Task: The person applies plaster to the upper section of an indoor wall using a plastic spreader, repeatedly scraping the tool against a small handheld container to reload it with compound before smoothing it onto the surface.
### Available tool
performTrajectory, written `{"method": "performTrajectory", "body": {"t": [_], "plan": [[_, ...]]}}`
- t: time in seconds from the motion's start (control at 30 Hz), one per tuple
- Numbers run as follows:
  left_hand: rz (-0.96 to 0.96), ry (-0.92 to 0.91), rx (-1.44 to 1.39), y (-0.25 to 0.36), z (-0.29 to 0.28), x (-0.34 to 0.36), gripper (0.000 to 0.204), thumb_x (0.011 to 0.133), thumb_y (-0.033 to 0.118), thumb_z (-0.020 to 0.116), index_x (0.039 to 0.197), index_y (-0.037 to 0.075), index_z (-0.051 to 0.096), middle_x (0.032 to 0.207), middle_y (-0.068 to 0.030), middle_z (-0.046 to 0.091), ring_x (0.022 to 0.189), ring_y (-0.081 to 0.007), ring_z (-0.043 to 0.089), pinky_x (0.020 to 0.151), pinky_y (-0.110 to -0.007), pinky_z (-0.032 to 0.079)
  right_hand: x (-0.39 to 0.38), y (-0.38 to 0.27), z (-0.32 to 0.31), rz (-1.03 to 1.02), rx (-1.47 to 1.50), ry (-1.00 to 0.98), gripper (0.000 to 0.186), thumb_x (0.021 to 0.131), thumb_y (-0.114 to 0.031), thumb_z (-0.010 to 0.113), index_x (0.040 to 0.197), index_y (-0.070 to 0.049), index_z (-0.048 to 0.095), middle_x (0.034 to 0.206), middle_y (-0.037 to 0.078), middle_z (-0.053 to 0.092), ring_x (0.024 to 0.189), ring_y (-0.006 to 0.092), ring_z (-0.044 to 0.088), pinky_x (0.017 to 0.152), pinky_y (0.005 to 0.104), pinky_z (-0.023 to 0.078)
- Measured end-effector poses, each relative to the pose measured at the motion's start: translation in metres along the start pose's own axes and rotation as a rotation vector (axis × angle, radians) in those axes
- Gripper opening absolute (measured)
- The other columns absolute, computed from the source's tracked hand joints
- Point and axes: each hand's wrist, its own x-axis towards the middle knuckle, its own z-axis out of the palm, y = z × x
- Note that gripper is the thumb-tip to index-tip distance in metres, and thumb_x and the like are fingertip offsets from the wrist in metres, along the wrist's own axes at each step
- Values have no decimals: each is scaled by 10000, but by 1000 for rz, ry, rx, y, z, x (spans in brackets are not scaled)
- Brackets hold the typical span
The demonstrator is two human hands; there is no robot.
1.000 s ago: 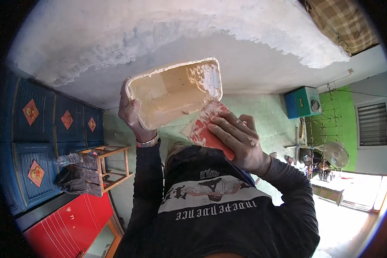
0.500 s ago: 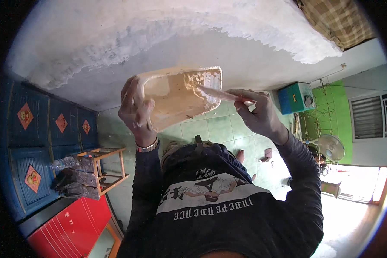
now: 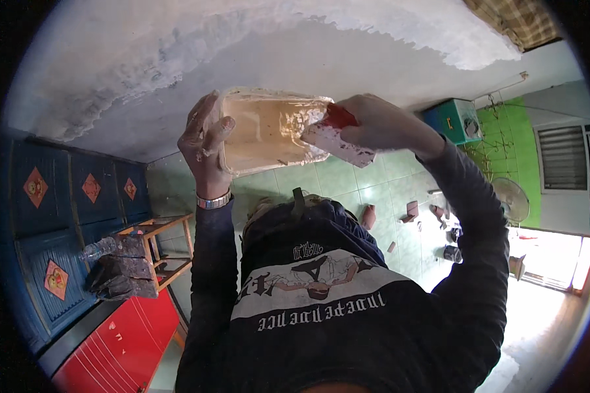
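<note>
We've got the shallow cream plastic tray [image 3: 269,134], smeared with wet plaster, pinched at its end by our left hand [image 3: 204,141]. Right hand [image 3: 380,124] grips a red-handled flat scraper [image 3: 334,139] over its rim. Tray's probably light, bendy, slippery, so grab it by the rim.

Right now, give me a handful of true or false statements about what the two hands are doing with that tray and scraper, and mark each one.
1. The left hand grips the left end of the cream-coloured tray. True.
2. The right hand is empty. False: it holds a red-handled scraper with a pale smeared blade.
3. The scraper blade rests at the tray's right end. True.
4. The tray sits on the wooden stool. False: it is held up near the ceiling.
5. A metal bracelet is on the left wrist. True.
6. The cabinet at lower left is green. False: the cabinet is red.
</note>
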Motion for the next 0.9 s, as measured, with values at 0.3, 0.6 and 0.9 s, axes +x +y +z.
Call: {"method": "performTrajectory", "body": {"t": [0.3,0.6,0.9], "plan": [[621,-127,564,1,9,2,303,869,103,700,1163,172,706,1285,-179,660,1194,-315,639,1022,-434,516,45,11,17,98,-19,-220,263,797,-159,625,895,84,644,716,168,644,648,240,627,618,407,502],[143,43,378,2,18,-4,438,738,154,824,1122,-37,734,1186,-189,683,1076,-233,674,902,-346,559,67,13,29,57,102,-321,256,799,-160,621,832,94,622,646,63,582,618,172,573,592,376,469],[-118,79,102,-25,16,-10,430,745,155,833,1113,-48,740,1131,-166,709,1012,-205,671,874,-312,537,68,23,31,266,308,-372,322,693,-150,661,929,70,676,745,41,605,694,143,582,605,328,475]]}}
